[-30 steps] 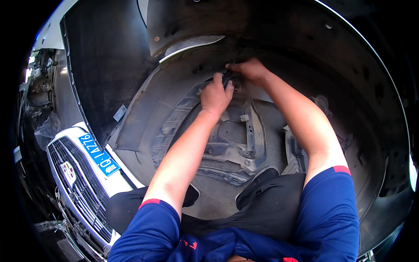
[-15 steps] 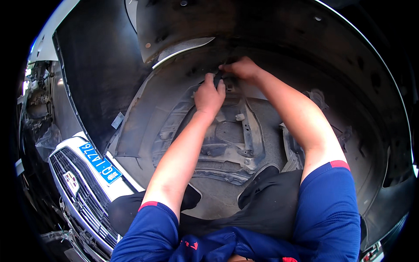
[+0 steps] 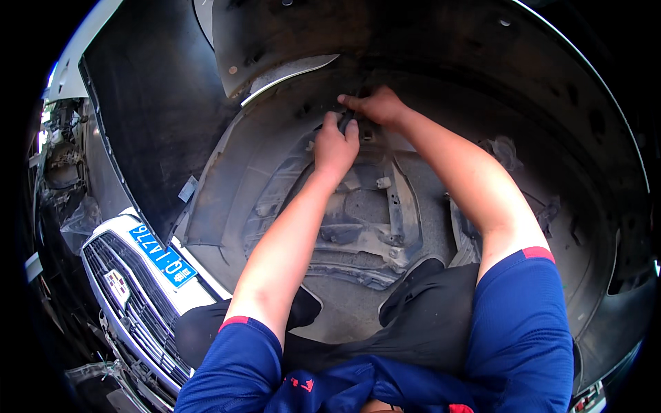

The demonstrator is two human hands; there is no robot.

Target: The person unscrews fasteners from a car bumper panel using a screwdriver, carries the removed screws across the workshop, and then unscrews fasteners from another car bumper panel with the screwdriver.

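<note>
Ahead of me, my left hand [image 3: 336, 146] is closed round a small black part [image 3: 347, 121], with thumb and fingers on either side of it. Just to the right and a little farther off is my right hand [image 3: 377, 108]. Its thumb or finger stretches left above the black part. Its other fingers are curled and partly hidden in the dark, so what they hold cannot be made out. Both hands are close to the inner side of a large curved black car bumper panel [image 3: 441, 76]. Below them lies a dusty, ribbed dark panel [image 3: 406, 213].
A white-edged front grille [image 3: 138, 303] with a blue plate [image 3: 163, 255] lies at the left. Crumpled clear plastic [image 3: 504, 151] is on the right. A flat black panel [image 3: 148, 117] leans at the upper left. My bent knees are close below my arms.
My right hand has shifted slightly left and up, its thumb or finger reaching farther out past the black part. My left hand has moved slightly right, still round the part.
</note>
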